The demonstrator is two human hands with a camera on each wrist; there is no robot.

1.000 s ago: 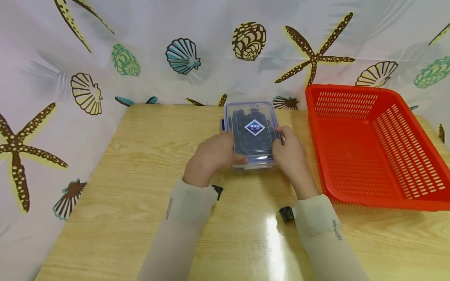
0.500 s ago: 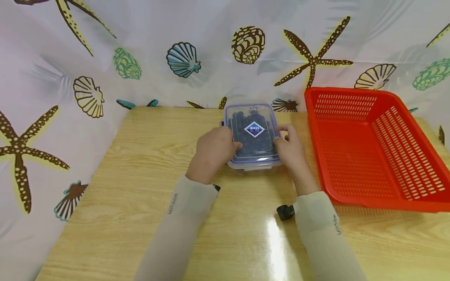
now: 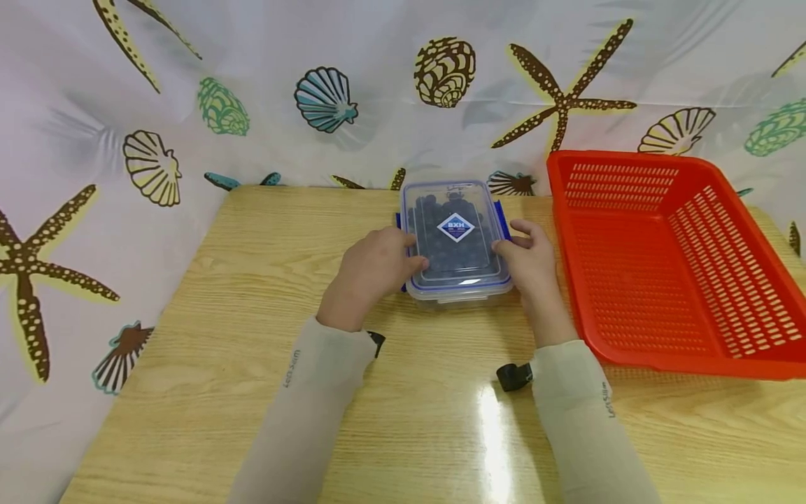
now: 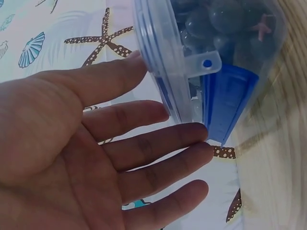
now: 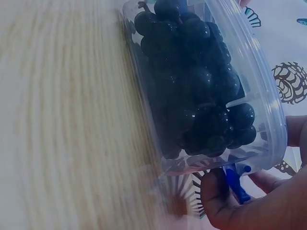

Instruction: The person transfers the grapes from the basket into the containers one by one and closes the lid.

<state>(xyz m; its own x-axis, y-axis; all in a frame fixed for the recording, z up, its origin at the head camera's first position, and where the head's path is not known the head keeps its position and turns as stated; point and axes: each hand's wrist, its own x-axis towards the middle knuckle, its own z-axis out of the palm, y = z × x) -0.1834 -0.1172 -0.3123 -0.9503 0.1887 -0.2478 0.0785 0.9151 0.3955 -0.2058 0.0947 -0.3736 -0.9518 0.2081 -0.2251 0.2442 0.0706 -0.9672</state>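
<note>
A clear lidded food container (image 3: 456,283) full of dark grapes (image 5: 192,86) sits at the table's back middle, with a blue-and-white diamond label (image 3: 456,227) on its lid. My left hand (image 3: 378,269) is at its left side. The left thumb touches the lid's edge, and the other fingers stretch out loosely by a blue latch (image 4: 230,96) that sticks out from the wall. On the right side, my right hand (image 3: 532,259) has its thumb at the lid's edge and its fingers loosely bent around another blue latch (image 5: 235,184), which also stands out.
A red slotted plastic basket (image 3: 630,280) stands on the wooden table (image 3: 252,315) to the right, close beside the right forearm. A white cloth (image 3: 378,42) printed with shells and starfish hangs behind the table. A black wrist camera (image 3: 513,376) shows under the right cuff.
My left hand has drawn slightly back along the container's left side. The right fingers have moved outward, and the right blue latch now shows swung out. The container has stayed about in place.
</note>
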